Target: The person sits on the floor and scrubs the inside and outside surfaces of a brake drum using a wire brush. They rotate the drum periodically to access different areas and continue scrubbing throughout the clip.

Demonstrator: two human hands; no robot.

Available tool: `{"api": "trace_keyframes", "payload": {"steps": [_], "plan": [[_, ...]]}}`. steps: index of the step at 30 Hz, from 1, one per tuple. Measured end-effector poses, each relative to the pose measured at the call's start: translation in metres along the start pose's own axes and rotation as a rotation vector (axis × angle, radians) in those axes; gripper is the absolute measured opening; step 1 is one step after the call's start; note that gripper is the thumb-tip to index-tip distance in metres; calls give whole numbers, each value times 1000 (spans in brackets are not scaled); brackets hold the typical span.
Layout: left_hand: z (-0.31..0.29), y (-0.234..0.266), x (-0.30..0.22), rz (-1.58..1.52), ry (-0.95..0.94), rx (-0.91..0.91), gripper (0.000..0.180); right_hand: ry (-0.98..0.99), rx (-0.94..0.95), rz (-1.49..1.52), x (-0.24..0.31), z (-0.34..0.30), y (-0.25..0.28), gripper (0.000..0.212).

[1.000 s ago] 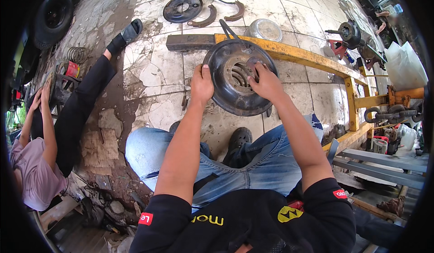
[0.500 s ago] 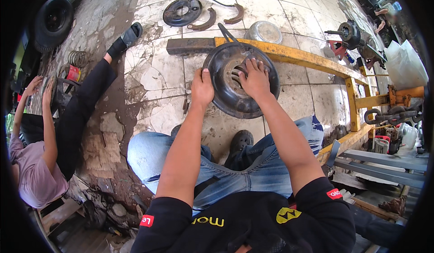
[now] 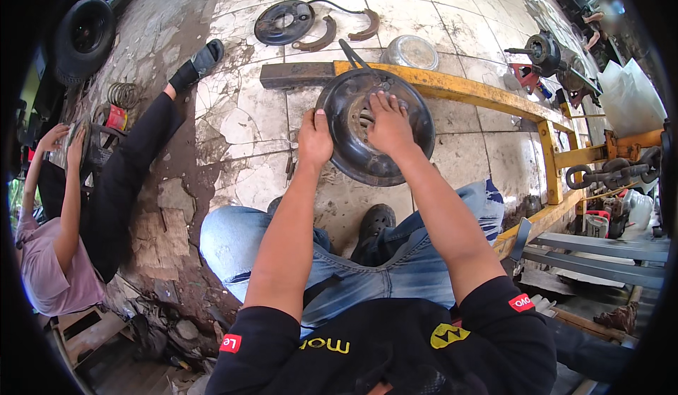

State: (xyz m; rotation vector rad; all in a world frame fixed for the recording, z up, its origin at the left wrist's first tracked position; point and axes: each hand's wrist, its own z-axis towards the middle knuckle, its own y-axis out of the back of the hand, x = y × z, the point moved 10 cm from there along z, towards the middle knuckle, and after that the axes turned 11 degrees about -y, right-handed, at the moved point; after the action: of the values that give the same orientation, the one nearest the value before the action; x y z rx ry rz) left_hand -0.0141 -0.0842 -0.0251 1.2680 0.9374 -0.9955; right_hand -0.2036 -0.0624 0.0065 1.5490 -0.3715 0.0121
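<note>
A round black brake backing plate (image 3: 381,167) with a hole in its middle rests tilted against a yellow steel frame (image 3: 459,97), in front of my knees. My left hand (image 3: 315,140) grips its left rim, thumb on the near face and fingers behind the edge. Spread flat over the plate's face is my right hand (image 3: 390,128), its fingers partly covering the central hole and the bolt holes around it. A black cable or lever (image 3: 353,53) sticks up behind the plate's top.
Beyond the frame lie another backing plate (image 3: 267,29), two curved brake shoes (image 3: 321,36) and a silver round pan (image 3: 412,50). At left sits a co-worker (image 3: 60,271), leg stretched out, near a coil spring (image 3: 124,95). A chain (image 3: 613,174) hangs at right.
My right hand has slid a little leftward across the plate's face. My left hand keeps its hold on the rim, and the plate has barely shifted.
</note>
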Motion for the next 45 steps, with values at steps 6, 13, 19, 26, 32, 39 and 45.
{"api": "trace_keyframes", "payload": {"steps": [6,13,19,26,32,39,45], "plan": [[-1,3,-3,14,-18,-27,51,79,70,-25,-9,4,8,60],[-2,-6,-14,17,-10,25,50,99,142,239,-25,-1,21,51],[4,-2,-1,-21,-16,7,51,-366,-193,786,-145,-9,72,36],[5,-2,-9,-13,-13,40,51,-701,73,1814,-176,-37,-24,29],[11,-1,5,-47,-15,31,50,-730,121,1858,-170,-42,-20,33],[11,7,-6,-62,-8,-9,49,-707,99,1895,-169,-46,-14,33],[4,18,-24,-64,5,7,49,-663,85,1906,-158,-53,-4,34]]}}
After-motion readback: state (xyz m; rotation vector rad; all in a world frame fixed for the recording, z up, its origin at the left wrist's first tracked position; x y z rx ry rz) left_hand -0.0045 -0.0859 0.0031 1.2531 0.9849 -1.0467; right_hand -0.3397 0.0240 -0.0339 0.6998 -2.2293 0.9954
